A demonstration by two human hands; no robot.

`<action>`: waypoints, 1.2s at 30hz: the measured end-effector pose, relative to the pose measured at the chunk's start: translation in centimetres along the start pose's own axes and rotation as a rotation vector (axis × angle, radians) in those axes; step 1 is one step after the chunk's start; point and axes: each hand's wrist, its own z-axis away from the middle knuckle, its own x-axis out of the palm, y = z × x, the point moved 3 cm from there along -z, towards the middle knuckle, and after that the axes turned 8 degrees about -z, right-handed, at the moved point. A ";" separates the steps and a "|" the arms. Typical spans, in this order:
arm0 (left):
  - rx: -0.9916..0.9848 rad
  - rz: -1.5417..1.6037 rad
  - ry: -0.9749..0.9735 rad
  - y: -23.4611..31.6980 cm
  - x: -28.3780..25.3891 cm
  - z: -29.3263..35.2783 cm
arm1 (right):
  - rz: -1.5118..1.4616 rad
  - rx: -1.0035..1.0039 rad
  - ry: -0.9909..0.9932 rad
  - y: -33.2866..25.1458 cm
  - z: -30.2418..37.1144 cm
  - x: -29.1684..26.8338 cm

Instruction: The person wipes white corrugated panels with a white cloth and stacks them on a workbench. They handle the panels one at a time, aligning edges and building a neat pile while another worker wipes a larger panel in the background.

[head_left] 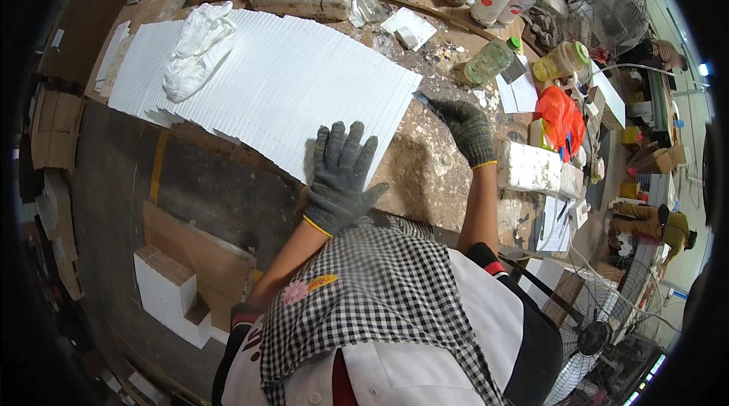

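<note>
A wide row of narrow white strips [296,64] lies edge to edge on a stained workbench [425,178]. My left hand [342,174], in a dark grey knit glove with a yellow cuff, rests flat on the strips' near right part, fingers spread. My right hand [466,131], gloved alike, is closed round a small thin tool [424,100] with a bluish-grey blade-like tip. That tip is beside the right end of the strips; whether it touches them I cannot tell. My fingers hide its handle. A crumpled white cloth [199,53] lies on the strips' left part.
Beyond my right hand stand a green-lidded jar [490,63] and a yellowish jar [558,62]. A red plastic bag [560,117] and a paint-spattered white block [529,168] are at the right. Fans [594,338] stand farther right. White boxes [171,288] sit at the lower left.
</note>
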 end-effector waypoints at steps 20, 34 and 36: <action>-0.508 -0.531 0.334 -35.4 -7.0 -4.7 | -1.177 -0.103 0.041 -7.4 7.1 10.8; -0.700 -0.558 0.416 -53.1 -10.6 1.5 | -0.625 0.323 -0.009 -20.3 -0.6 24.4; -0.652 -0.576 0.407 -52.8 -10.0 1.9 | -0.569 0.343 0.008 -21.0 -1.0 25.8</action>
